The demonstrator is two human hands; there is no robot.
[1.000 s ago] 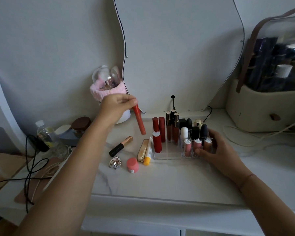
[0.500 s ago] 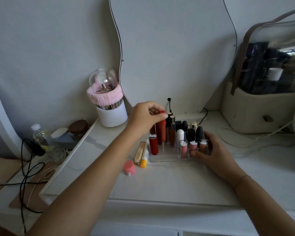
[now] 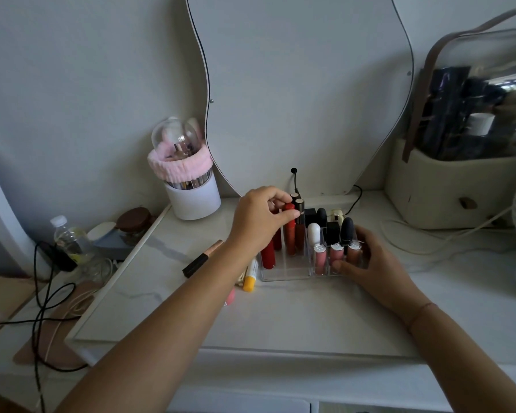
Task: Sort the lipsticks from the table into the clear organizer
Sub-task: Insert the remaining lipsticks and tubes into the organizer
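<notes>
Lipstick (image 3: 289, 234) upright in organizer (image 3: 283, 275), cap up, left hand (image 3: 259, 222) pinching

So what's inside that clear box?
Lipsticks standing in the clear organizer: red tubes on the left, pink glosses in front, black ones behind. The left hand, pinching one, hides some red tubes; the right hand grips and hides a corner.
</notes>
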